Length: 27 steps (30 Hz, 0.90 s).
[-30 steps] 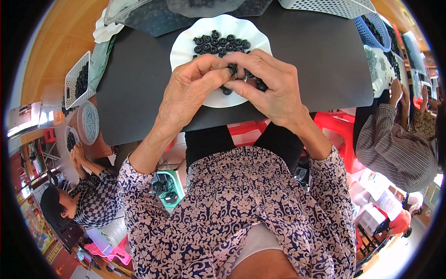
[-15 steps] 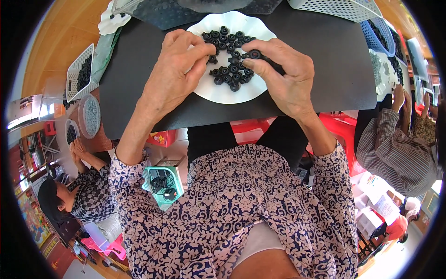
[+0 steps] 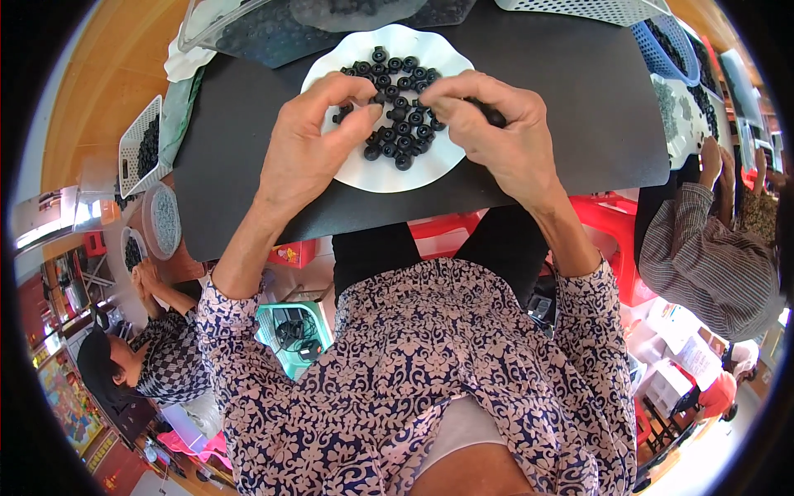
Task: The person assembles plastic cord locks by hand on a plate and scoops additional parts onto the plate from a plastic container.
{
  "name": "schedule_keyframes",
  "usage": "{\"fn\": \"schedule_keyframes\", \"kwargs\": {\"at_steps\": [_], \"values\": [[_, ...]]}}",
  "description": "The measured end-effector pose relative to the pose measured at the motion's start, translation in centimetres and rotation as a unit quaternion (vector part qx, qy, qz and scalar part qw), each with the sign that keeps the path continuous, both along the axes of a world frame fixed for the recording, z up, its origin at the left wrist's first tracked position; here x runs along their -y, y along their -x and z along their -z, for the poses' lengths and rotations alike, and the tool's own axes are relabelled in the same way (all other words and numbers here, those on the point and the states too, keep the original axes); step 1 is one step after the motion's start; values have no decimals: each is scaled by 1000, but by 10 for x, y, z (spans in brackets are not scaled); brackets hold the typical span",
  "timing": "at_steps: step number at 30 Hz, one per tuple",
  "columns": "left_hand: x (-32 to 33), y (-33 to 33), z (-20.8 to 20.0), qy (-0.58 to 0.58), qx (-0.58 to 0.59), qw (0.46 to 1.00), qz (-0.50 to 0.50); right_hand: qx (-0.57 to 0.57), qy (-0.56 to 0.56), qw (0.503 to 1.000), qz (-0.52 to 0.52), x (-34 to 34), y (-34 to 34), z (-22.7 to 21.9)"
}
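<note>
A white plate with a wavy rim (image 3: 356,175) holds several small black knob-shaped pieces (image 3: 403,128). Over its left side, my left hand (image 3: 318,132) pinches one small black piece (image 3: 378,98) between thumb and forefinger. My right hand (image 3: 500,132) is above the plate's right side, its thumb and forefinger closed together with the tips smeared by motion. Within the curl of that hand shows a dark object (image 3: 488,113), mostly hidden by the fingers, so I cannot tell its kind. The two hands' fingertips are apart.
The plate stands on a dark table (image 3: 579,107). Behind it is a clear plastic bin (image 3: 273,37) and a white perforated basket (image 3: 579,10). A white basket (image 3: 131,149) of black pieces sits at left, a blue basket (image 3: 662,54) at right. Co-workers sit on both sides.
The plate now appears slightly lower and to the left in view. My right fingertips have closed and moved left, and the round black piece seen between them earlier no longer shows.
</note>
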<state>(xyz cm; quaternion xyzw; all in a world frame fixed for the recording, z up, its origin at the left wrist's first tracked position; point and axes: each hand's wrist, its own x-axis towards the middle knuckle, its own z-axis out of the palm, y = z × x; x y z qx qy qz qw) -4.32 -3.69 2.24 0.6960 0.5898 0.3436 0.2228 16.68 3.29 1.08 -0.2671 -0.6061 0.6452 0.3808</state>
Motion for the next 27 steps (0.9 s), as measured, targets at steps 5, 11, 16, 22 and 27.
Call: {"fn": "schedule_keyframes", "kwargs": {"at_steps": [5, 11, 16, 22, 27], "values": [[6, -18, 4, 163, 530, 832, -32, 124, -280, 951, 40, 0, 19, -11], [10, -20, 2, 147, 569, 809, -18, 144, -412, 898, 64, 3, 33, -9], [10, 10, -5, 46, 371, 925, -69, 131, -378, 912, 87, 0, 30, -14], [20, 22, -4, 31, 240, 965, -104, 121, -241, 960, 77, -3, 16, -10], [20, 12, -6, 64, 281, 952, -101, 95, -235, 963, 94, 1, 15, -8]]}}
